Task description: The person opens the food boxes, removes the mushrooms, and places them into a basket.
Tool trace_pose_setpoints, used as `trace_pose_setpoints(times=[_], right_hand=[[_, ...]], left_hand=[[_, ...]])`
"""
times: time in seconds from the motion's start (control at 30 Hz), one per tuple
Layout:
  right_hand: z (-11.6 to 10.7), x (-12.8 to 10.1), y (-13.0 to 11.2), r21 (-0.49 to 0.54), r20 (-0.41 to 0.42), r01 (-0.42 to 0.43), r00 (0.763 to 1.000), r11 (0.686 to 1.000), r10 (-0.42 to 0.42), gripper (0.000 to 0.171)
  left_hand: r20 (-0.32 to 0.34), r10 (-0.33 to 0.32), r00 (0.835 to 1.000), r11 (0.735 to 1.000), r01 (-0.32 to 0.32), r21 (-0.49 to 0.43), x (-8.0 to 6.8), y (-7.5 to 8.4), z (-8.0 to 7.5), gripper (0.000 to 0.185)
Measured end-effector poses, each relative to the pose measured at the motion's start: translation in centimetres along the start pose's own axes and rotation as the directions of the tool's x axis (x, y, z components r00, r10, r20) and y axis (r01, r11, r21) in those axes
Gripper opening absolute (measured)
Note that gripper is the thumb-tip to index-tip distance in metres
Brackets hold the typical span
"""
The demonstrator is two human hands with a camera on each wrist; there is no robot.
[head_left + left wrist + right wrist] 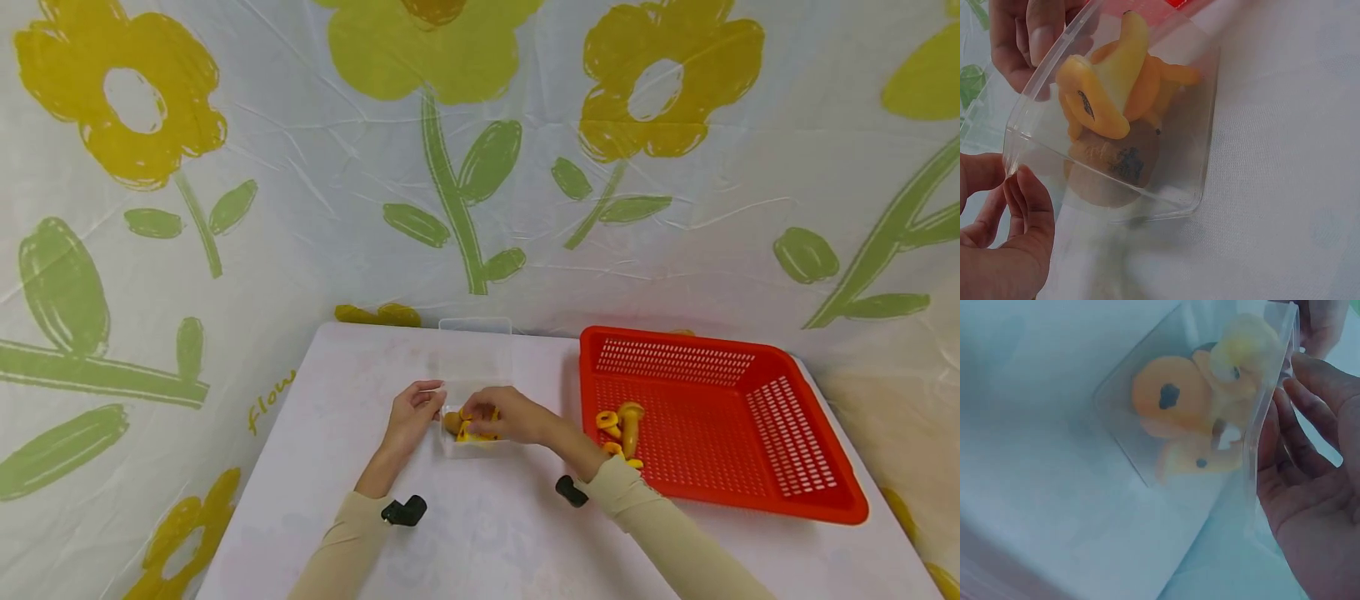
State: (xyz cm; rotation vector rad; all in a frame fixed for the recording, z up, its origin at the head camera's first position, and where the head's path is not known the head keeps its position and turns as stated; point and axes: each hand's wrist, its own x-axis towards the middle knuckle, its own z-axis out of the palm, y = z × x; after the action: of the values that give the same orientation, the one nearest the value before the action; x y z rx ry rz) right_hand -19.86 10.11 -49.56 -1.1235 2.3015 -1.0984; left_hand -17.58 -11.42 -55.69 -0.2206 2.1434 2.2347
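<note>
A clear plastic box (480,451) stands on the table with its lid (475,354) raised at the back. Several yellow-orange, mushroom-like pieces (1129,69) lie inside, beside a brown rounded piece (1104,162). My left hand (411,414) pinches the box's left rim between thumb and fingers. From the right, my right hand (517,414) reaches over the box, its loosely bent fingers (1316,394) at the rim and over the contents. The wall and rim partly hide its fingertips in the right wrist view; no piece shows in its grip.
To the right stands a red perforated basket (750,467). A tan mushroom-shaped piece (631,429) and several smaller yellow ones lie at its left side. A flower-printed cloth (525,192) hangs behind the pale table (360,358). Dark devices sit at both wrists.
</note>
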Motion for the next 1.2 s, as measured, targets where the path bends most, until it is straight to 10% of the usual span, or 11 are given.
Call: trace_pose_setpoints(times=[0.33, 0.7, 1.2], right_hand=[[1.9, 1.3, -2.5, -0.252, -0.135, -0.168, 0.981, 0.953, 0.137, 0.018], [0.1, 0.8, -3.7, 0.028, -0.101, -0.456, 0.884, 0.889, 0.457, 0.017], [-4.7, -3.3, -3.0, 0.320, 0.038, -0.386, 0.918, 0.865, 0.396, 0.025]], left_hand=[[-0.005, 0.006, 1.000, 1.000, -0.006, 0.002, -0.2, 0.3, 0.1, 0.032], [-0.009, -0.018, 1.000, 0.999, 0.018, 0.031, -0.1, 0.2, 0.0, 0.031], [0.020, -0.043, 0.999, 0.997, 0.042, 0.059, -0.2, 1.2, 0.0, 0.034]])
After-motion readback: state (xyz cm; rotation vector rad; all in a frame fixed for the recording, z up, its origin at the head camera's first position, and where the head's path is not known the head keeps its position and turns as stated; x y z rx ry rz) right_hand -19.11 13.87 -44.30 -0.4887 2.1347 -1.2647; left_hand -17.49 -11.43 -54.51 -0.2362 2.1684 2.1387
